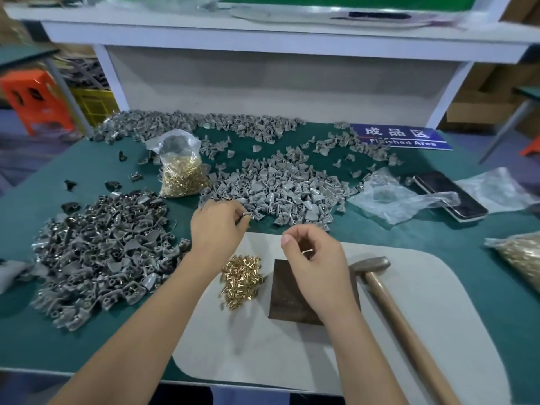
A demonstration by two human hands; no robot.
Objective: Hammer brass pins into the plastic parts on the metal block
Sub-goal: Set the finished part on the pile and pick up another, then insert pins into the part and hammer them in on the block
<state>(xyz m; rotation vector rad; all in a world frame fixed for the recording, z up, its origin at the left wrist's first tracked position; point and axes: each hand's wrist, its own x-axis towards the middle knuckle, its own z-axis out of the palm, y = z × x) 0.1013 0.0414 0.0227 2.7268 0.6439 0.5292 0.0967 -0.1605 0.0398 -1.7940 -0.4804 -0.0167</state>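
Brass pins: loose heap on the pale mat, just inward of the left forearm and beside the metal block, which lies directly under the right hand. Left hand: fingers curled, pinching one grey plastic part at the near edge of the light grey heap just beyond its fingertips. Right hand: fingers curled, appearing to pinch a single small pin at the fingertips; the item is tiny and hard to confirm. Hammer: lying unheld on the mat, just outward of the right hand, head near the block's far corner. Darker heap of parts, some showing brass: outward of the left forearm on the table. Bagged pins: beyond the left hand. Risks, as judged: the pin may slip from the pinch and be lost among the loose heap; a part seated crookedly on the block could let the pin bend or skid under the blow; fingers steadying the part lie close to where the hammer would strike.
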